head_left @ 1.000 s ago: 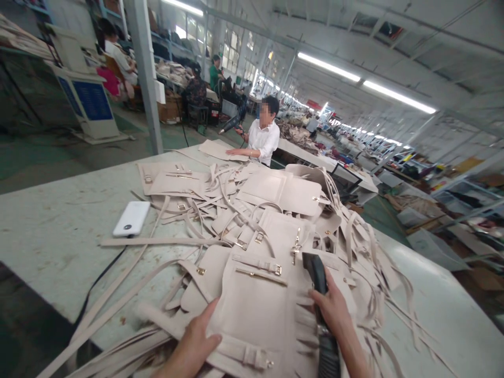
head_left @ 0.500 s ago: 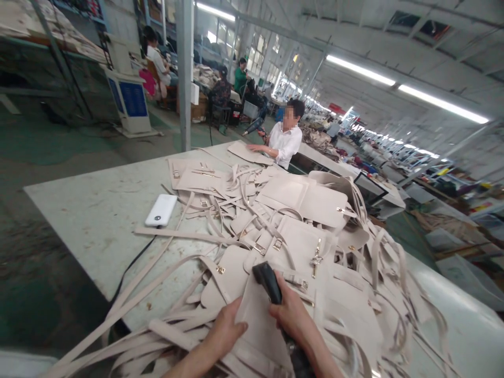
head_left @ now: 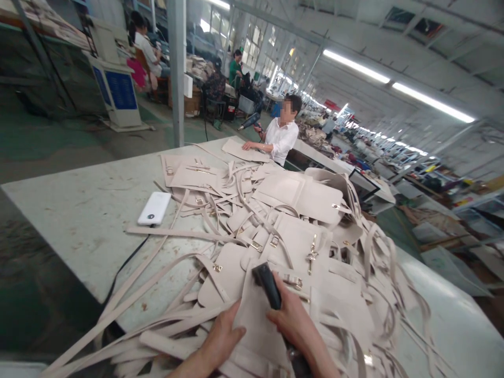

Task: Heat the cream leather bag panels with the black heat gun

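My right hand (head_left: 293, 315) is wrapped round a black heat gun (head_left: 268, 283), its head tilted up and to the left over a beige bag piece (head_left: 258, 336). Along the left edge of that piece, my left hand (head_left: 224, 333) grips it with the thumb on top; the other fingers are partly hidden. Around both hands lies a heap of beige bag parts (head_left: 291, 236), with straps, flaps and gold-coloured buckles. Long straps (head_left: 157, 294) trail from the heap to the lower left.
A white power bank (head_left: 154, 209) with a black cable lies on the pale table (head_left: 86, 210), left of the heap. Across the table a co-worker (head_left: 281, 139) in a white shirt holds a blower (head_left: 250, 122) near a beige panel (head_left: 240, 150). A metal post (head_left: 177, 79) rises behind the table.
The view has shifted slightly, so the table and background sit a little further left. Both hands keep their grips, and the black heat gun stays over the bag piece.
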### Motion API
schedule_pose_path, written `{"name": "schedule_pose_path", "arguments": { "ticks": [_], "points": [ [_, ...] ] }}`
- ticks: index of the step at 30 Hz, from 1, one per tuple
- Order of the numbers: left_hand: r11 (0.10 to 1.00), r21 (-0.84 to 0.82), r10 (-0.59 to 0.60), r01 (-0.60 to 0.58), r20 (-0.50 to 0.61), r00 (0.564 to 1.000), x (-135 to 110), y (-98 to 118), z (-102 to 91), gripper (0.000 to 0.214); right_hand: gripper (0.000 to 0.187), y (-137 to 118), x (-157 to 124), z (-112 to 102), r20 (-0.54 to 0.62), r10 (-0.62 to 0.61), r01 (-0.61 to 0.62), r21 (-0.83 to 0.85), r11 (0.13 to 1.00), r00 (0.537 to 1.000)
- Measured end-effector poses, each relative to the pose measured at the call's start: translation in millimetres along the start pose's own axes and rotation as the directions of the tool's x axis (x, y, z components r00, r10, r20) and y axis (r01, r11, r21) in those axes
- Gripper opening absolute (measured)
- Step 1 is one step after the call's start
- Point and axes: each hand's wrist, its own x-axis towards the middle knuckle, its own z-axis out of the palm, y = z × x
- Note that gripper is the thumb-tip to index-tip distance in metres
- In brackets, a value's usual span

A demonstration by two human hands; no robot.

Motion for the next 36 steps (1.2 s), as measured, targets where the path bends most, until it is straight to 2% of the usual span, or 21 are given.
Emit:
{"name": "schedule_pose_path", "arguments": {
  "ticks": [2, 4, 6, 8, 10, 12, 14, 16, 19, 23, 26, 28, 30, 33, 36],
  "points": [
    [1.000, 0.024, 0.000, 0.000, 0.010, 1.000, -1.4, -3.0, 2.1, 0.063, 0.079, 0.2, 8.6, 13.8, -0.047, -0.030, 0.029, -0.023, 0.999, 0.998],
    [0.999, 0.037, 0.010, -0.011, 0.012, 1.000, -2.5, -4.7, 2.2, 0.065, 0.078, -1.8, 14.1, 18.5, -0.146, -0.075, 0.074, -0.009, 0.997, 0.986],
    [1.000, 0.012, 0.021, -0.022, 0.038, 0.999, -1.6, -3.7, 0.1, 0.067, 0.077, -1.2, 7.9, 9.8, -0.252, -0.087, 0.102, 0.048, 0.994, 0.964],
    [0.999, -0.038, 0.010, -0.007, 0.080, 0.997, 3.4, 1.2, -3.5, 0.061, 0.077, 6.9, -11.4, -10.2, -0.315, -0.052, 0.098, 0.130, 0.987, 0.948],
    [0.997, -0.076, -0.004, 0.009, 0.071, 0.997, 13.9, 10.0, -7.5, 0.050, 0.077, 24.8, -38.2, -33.9, -0.354, -0.020, 0.093, 0.191, 0.977, 0.935],
    [0.998, -0.068, 0.001, -0.002, -0.013, 1.000, 29.1, 22.1, -11.6, 0.045, 0.076, 51.3, -64.5, -52.6, -0.388, -0.004, 0.093, 0.210, 0.973, 0.922],
    [1.000, -0.019, 0.019, -0.021, -0.115, 0.993, 46.1, 36.0, -15.9, 0.043, 0.076, 82.3, -85.9, -60.6, -0.410, -0.002, 0.099, 0.215, 0.972, 0.912],
    [0.999, 0.040, 0.033, -0.027, -0.157, 0.987, 61.0, 50.3, -20.2, 0.040, 0.076, 113.2, -102.1, -58.0, -0.419, -0.009, 0.118, 0.235, 0.965, 0.908],
    [0.995, 0.092, 0.052, -0.039, -0.142, 0.989, 73.1, 71.3, -25.1, 0.032, 0.074, 151.3, -118.1, -45.7, -0.425, -0.050, 0.186, 0.284, 0.941, 0.904],
    [0.991, 0.086, 0.109, -0.101, -0.086, 0.990, 71.1, 98.5, -24.1, 0.036, 0.056, 175.3, -120.0, -41.9, -0.385, -0.024, 0.174, 0.360, 0.916, 0.922],
    [0.983, -0.013, 0.181, -0.181, 0.009, 0.983, 64.2, 113.8, -16.7, 0.049, 0.046, 174.7, -114.2, -48.5, -0.335, -0.015, 0.151, 0.383, 0.912, 0.942],
    [0.983, -0.097, 0.166, -0.158, 0.083, 0.983, 58.6, 119.9, -11.3, 0.055, 0.046, 169.4, -115.5, -50.8, -0.291, -0.020, 0.137, 0.389, 0.911, 0.956],
    [0.979, -0.182, 0.121, -0.094, 0.144, 0.982, 52.3, 123.6, -7.4, 0.059, 0.055, 159.5, -123.3, -49.8, -0.274, -0.018, 0.130, 0.396, 0.909, 0.962],
    [0.963, -0.269, 0.072, -0.017, 0.199, 0.977, 42.8, 127.8, -4.5, 0.066, 0.078, 129.4, -138.7, -47.6, -0.290, -0.064, 0.180, 0.397, 0.900, 0.955],
    [0.949, -0.315, 0.058, 0.017, 0.228, 0.972, 33.7, 132.1, -0.6, 0.066, 0.082, 81.0, -141.3, -52.1, -0.277, -0.156, 0.258, 0.384, 0.887, 0.948]
  ]
}}
